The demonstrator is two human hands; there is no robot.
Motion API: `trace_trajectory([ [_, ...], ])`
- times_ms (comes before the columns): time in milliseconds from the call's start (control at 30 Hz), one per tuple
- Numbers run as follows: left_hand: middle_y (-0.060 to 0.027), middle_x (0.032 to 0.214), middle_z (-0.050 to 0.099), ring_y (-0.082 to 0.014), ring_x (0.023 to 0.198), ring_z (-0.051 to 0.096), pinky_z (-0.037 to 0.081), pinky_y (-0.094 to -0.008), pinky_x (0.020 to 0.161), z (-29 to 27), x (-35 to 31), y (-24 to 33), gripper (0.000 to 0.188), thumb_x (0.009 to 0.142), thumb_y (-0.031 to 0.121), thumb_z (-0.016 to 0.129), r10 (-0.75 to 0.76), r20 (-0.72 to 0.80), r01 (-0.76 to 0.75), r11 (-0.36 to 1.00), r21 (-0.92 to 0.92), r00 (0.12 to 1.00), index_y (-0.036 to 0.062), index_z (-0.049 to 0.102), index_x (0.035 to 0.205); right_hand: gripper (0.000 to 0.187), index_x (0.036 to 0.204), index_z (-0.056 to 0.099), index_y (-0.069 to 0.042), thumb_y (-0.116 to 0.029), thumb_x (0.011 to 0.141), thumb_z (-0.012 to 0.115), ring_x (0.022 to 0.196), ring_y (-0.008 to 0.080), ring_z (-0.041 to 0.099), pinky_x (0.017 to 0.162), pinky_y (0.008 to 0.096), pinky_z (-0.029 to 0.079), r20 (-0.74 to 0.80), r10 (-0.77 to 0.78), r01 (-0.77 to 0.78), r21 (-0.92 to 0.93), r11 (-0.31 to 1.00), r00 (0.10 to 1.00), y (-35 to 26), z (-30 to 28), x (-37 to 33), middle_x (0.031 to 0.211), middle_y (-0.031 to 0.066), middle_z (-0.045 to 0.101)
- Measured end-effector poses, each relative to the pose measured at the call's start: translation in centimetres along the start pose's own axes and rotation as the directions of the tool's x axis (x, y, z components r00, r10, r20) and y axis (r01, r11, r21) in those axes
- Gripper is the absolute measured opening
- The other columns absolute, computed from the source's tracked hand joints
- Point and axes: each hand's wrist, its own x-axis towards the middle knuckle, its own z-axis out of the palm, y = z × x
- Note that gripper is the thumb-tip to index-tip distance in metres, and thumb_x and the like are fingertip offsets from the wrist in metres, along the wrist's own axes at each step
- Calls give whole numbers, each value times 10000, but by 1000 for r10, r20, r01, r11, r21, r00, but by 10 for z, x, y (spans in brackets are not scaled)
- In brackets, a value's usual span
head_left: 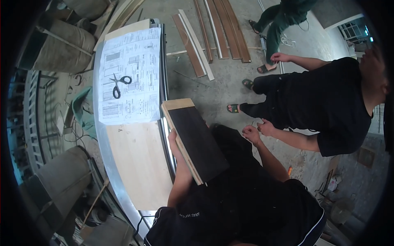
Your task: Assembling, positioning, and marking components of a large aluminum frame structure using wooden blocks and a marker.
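Observation:
My left hand [174,143] grips the long edge of a wooden board [197,141], held tilted in front of my body. A black face covers most of the board; its far end and left edge are bare pale wood. The hand's fingers are partly hidden by the board. To the right of the board, my right hand [251,135] has its fingers curled together in a pinch. Whatever is in them, if anything, is too small to name. A co-worker's hand [266,127] is close beside it.
On the left stands a long bench [107,141] bearing a pale wood panel [137,160], a printed drawing sheet [141,98] and black-handled scissors [117,91]. Brown wood strips [221,30] lie on the floor ahead. The co-worker [312,98] stands at right; another person [277,26] is farther off.

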Motion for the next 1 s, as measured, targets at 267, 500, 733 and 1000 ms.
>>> trace_trajectory([
  [267, -140, 966, 584, -236, 863, 585, 491, -335, 753, 3, 53, -8, 651, 843, 556, 266, -27, -261, 53, 994, 92, 965, 26, 495, 1144, 95, 851, 552, -41, -56, 779, 613, 619, 59, 512, 517, 199, 415, 12, 54, -55, 85, 995, 998, -35, -8, 74, 748, 3, 567],
  [500, -161, 1042, 560, -275, 935, 555, 461, -362, 822, 9, 141, -25, 582, 812, 478, 451, -17, -396, 35, 999, 39, 918, 22, 476, 1173, 80, 769, 568, -36, -62, 737, 637, 599, 71, 512, 534, 247, 426, 95, -175, 186, -135, 973, 980, -51, 3, 203, 669, -3, 546],
  [733, -171, 1084, 553, -289, 961, 564, 474, -377, 829, -56, 295, -40, 666, 837, 535, 312, -9, -270, 37, 994, 99, 963, 4, 438, 1220, 148, 812, 615, -38, -129, 706, 666, 668, 153, 578, 620, 281, 462, 174, -160, 202, -255, 946, 972, -6, 52, 386, 719, 71, 590],
  [1000, -170, 1040, 568, -292, 911, 571, 480, -378, 794, -166, 516, -34, 633, 821, 526, 375, -25, -246, 61, 988, 139, 969, 7, 471, 1169, 263, 830, 628, -87, -303, 680, 628, 723, 351, 565, 650, 431, 462, 95, 32, 18, -483, 876, 995, 90, 108, 603, 800, 142, 607],
])
